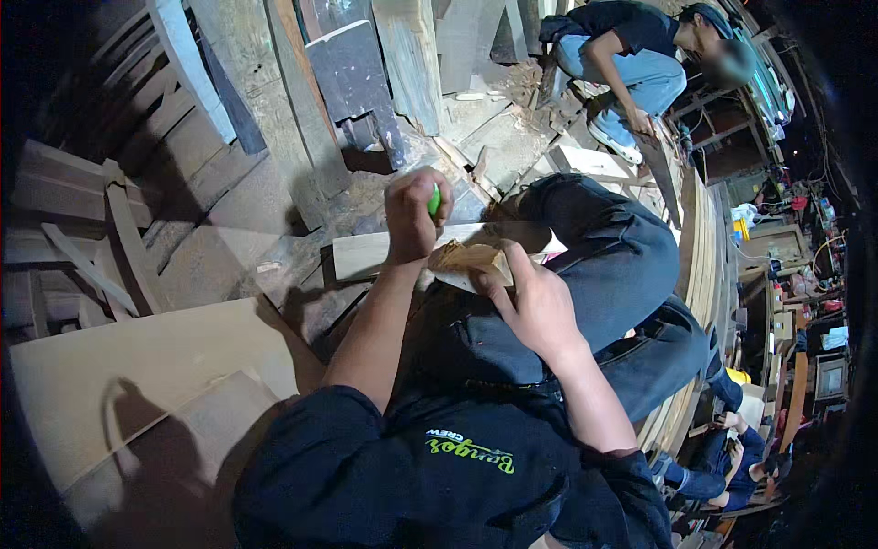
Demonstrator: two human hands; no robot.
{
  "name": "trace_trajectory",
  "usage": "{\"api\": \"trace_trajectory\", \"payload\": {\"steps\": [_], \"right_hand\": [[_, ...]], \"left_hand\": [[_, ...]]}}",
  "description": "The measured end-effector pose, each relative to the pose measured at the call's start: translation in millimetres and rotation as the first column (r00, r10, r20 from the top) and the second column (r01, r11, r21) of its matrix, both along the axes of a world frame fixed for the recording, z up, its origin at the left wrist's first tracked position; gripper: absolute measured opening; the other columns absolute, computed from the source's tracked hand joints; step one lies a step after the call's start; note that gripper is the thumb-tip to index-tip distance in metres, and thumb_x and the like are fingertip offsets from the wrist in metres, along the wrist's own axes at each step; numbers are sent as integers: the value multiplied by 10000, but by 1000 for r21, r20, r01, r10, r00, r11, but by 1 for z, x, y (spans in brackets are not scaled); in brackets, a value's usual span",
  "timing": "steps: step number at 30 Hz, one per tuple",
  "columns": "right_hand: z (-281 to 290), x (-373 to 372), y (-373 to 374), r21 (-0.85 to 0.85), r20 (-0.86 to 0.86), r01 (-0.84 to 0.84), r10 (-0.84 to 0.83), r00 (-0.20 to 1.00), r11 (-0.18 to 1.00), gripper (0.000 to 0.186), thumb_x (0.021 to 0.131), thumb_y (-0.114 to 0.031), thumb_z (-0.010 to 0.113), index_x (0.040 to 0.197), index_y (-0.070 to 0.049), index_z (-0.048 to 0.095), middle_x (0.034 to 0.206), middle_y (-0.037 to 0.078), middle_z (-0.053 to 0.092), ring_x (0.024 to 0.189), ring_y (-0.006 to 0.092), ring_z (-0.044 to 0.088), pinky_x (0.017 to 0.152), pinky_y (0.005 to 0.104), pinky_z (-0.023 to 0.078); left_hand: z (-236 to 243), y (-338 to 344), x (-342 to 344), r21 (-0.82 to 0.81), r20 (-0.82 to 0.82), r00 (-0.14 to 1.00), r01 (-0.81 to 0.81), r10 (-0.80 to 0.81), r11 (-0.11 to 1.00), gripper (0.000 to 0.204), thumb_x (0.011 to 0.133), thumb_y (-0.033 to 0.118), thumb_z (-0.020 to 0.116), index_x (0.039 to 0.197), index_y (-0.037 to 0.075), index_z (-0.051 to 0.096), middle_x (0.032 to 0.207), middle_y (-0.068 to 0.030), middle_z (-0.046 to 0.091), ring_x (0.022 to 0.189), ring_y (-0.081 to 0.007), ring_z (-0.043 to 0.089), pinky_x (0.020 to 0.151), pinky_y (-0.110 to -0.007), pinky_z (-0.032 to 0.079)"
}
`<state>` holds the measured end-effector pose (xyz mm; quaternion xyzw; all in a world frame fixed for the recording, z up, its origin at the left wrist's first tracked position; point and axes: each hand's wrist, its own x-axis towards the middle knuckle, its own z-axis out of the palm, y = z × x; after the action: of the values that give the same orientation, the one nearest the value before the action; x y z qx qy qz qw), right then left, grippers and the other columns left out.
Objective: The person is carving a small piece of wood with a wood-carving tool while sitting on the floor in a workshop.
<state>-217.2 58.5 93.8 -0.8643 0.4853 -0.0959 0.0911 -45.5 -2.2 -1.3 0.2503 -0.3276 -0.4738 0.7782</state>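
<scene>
By the pale board [366, 257], the left hand [412, 220] is closed round a green thing [434, 199]; the right hand [538, 311] pinches the wood block [468, 261] near that board, and a loose pinch might drop it

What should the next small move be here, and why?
Probably bring the left hand with its green object slightly closer to the wood piece: the fist holds that object close by, and the right hand holds the wood's right end. The object's far end isn't clear.
</scene>
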Motion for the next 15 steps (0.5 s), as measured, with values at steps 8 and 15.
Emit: {"api": "trace_trajectory", "payload": {"steps": [8, 15], "right_hand": [[-7, -16, 26, 30, -3, -204, 204, 979, 979, 557, 805, -137, 644, 1313, -11, 452, 1150, 222, 585, 1001, 376, 607, 876, 431, 496], [-22, -12, 31, -76, 66, -243, 248, 967, 967, 469, 790, -73, 644, 1241, -8, 534, 1255, 216, 555, 1095, 386, 585, 932, 429, 486]], "left_hand": [[24, 12, 21, -54, 83, 996, 14, -10, 998, 476, 933, 403, 424, 695, 5, 532, 546, -32, 467, 459, -84, 414, 441, -228, 316], [16, 11, 9, -18, -81, 988, 132, -133, 991, 486, 904, 453, 444, 695, 17, 501, 541, -50, 452, 458, -112, 419, 436, -246, 329]]}}
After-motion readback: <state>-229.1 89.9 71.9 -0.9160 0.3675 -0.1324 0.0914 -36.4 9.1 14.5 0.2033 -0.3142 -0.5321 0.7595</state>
